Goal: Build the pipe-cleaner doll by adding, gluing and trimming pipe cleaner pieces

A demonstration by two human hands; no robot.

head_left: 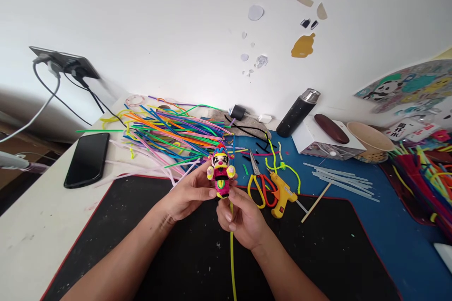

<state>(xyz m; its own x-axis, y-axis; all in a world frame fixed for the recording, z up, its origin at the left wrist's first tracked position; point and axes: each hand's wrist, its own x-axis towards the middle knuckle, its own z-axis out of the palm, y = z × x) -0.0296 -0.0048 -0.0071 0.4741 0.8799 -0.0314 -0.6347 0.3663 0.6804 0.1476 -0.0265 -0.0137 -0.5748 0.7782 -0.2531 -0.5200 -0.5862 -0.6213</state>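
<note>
Upright between my two hands is a small figurine [221,171] made of fuzzy pipe cleaners, in magenta, yellow and white with a blue and red top. My left hand [192,190] grips it from the left side, thumb near its base. My right hand [243,216] is closed around its lower end from the right. A yellow-green strand [232,258], seemingly a long pipe cleaner, hangs from my right fingers down over the black mat [190,258]. Just right of my right hand lie scissors [261,183] with yellow and orange handles and a yellow glue gun [282,195].
Many coloured pipe cleaners [173,127] are heaped behind my hands. At left lies a black phone [86,160]. Glue sticks [346,181], a wooden stick [316,203], a black thermos [296,114] and a white box [314,137] stand or lie at right, near a bowl [370,138].
</note>
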